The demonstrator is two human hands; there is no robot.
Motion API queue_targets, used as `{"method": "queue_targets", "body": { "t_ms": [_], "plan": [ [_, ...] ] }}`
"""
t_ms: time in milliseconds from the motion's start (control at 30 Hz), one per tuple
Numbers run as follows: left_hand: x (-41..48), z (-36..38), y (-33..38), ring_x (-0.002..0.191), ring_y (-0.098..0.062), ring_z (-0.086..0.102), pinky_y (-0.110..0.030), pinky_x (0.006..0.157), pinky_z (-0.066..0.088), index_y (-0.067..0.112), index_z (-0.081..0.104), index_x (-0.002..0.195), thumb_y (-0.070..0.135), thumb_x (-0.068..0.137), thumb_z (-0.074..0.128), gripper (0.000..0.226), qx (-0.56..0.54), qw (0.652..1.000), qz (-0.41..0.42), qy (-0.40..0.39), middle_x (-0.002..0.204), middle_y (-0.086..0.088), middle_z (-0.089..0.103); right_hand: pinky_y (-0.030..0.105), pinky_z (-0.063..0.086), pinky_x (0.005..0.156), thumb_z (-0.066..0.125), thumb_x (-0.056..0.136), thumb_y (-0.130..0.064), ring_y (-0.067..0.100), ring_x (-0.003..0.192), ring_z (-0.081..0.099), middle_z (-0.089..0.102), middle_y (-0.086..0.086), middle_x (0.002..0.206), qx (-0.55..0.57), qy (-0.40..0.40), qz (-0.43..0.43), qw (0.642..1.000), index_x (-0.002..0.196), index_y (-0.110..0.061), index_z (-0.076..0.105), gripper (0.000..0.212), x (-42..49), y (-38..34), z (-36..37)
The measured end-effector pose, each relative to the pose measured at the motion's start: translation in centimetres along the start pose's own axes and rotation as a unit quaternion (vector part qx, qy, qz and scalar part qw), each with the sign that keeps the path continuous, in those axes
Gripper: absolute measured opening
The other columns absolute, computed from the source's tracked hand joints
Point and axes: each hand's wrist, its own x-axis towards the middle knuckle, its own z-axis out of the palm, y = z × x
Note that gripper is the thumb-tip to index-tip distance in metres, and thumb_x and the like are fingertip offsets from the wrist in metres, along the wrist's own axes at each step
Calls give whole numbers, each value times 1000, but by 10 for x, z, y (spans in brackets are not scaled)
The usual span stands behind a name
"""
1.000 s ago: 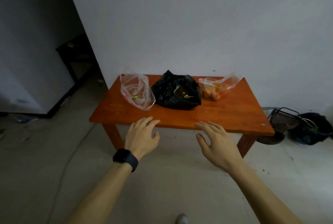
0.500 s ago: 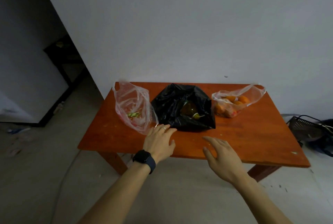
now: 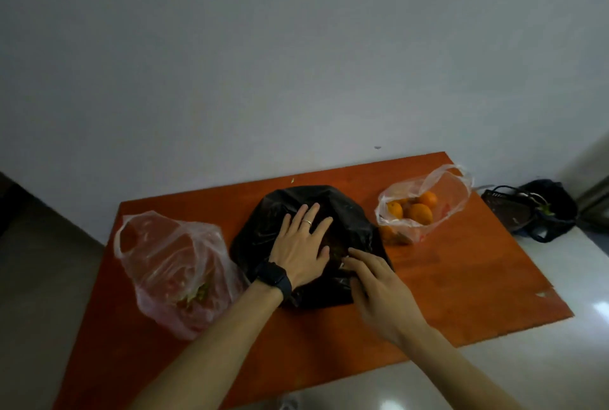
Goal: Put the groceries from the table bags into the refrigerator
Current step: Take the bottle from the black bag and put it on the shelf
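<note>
Head view: black bag (image 3: 357, 225) mid-table (image 3: 461, 278), between clear bag of reddish produce (image 3: 171, 264) and clear bag of oranges (image 3: 421, 208). Left hand (image 3: 301, 241) spread flat, pressing bag top. Right hand (image 3: 379, 291) at near fold; pinching or merely touching, cannot tell. Step, judged: opening first bag. Next: locate mouth, part the film. Cannot make out contents; no refrigerator in frame.

No text, label, brand, number or sign readable. Reddish patches noted on clear bag with oranges (image 3: 456, 190), too blurred to be taken as print. Watch (image 3: 276, 279) face seen dark, no digits made out. Black bag (image 3: 357, 223) seen plain, no lettering made out.
</note>
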Motion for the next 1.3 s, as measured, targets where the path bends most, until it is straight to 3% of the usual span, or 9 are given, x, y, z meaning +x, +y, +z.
{"method": "queue_targets", "body": {
  "t_ms": [133, 267, 400, 533, 767, 900, 1000, 1167, 1300],
  "plan": [
    [44, 14, -26, 152, -21, 10, -54, 121, -1, 32, 28, 154, 52, 101, 27, 56, 6, 994, 32, -100, 160, 1, 31, 46, 32, 117, 42, 99, -33, 23, 149, 27, 32, 0, 160, -106, -81, 5, 991, 146, -27, 46, 48, 44, 21, 22],
    [56, 30, -60, 124, -22, 51, -55, 120, -5, 22, 73, 110, 52, 102, 23, 58, 82, 973, 37, -212, 117, 0, 69, 54, 6, 120, 17, 103, -47, 23, 154, -3, -6, -1, 167, -192, -232, 107, 948, 159, -28, 9, 60, 84, 53, 42],
    [61, 40, -101, 147, -26, 24, -59, 119, -4, 19, 58, 131, 35, 94, 47, 41, 177, 955, 43, -235, 143, -6, 52, 56, 4, 120, 11, 104, -51, 22, 153, -10, -17, -2, 165, -205, -293, 142, 923, 158, -32, -8, 60, 121, 85, 57],
    [80, 37, -122, 152, -25, -4, -63, 118, -4, 21, 17, 155, 34, 83, 65, 87, 195, 955, 27, -224, 163, -7, 14, 59, 2, 120, 28, 102, -44, 27, 153, -10, -20, 2, 165, -189, -280, 135, 931, 157, -32, -12, 69, 169, 109, 65],
    [115, 55, -129, 140, -31, 33, -55, 121, 3, 29, 19, 151, 22, 72, 68, 93, 6, 976, -39, -216, 156, -5, 13, 54, 22, 111, 58, 88, -34, 40, 135, 22, 9, 18, 157, -223, -308, 172, 909, 155, -32, -18, 101, 191, 154, 90],
    [128, 56, -129, 145, -28, 24, -59, 119, 2, 30, 21, 151, 35, 75, 67, 89, 120, 974, -9, -195, 155, -7, 22, 53, 48, 90, 82, 64, -31, 38, 103, 43, 38, 21, 131, -178, -264, 159, 934, 158, -27, 9, 119, 183, 167, 103],
    [132, 50, -107, 147, -29, 15, -53, 117, 12, 17, 13, 156, 36, 85, 63, 89, 263, 940, 59, -208, 163, -11, 11, 59, 38, 104, 74, 73, -37, 44, 127, 36, 28, 21, 151, -144, -240, 162, 946, 158, -23, 20, 101, 174, 161, 98],
    [133, 55, -56, 147, -31, 9, -52, 115, 14, 18, 12, 156, 28, 91, 62, 82, 270, 908, 230, -221, 163, -12, 5, 51, 15, 120, 54, 94, -27, 33, 151, 2, 6, 13, 165, -41, -144, 160, 976, 158, -18, 20, 73, 139, 126, 77],
    [136, 76, -31, 145, -34, 17, -50, 119, 13, 12, 14, 155, 38, 87, 68, 91, 284, 882, 297, -230, 159, -13, 18, 45, 27, 120, 55, 94, -19, 31, 151, 16, 22, 10, 163, 26, -71, 145, 987, 148, -15, 42, 57, 97, 105, 76]
  ]
}}
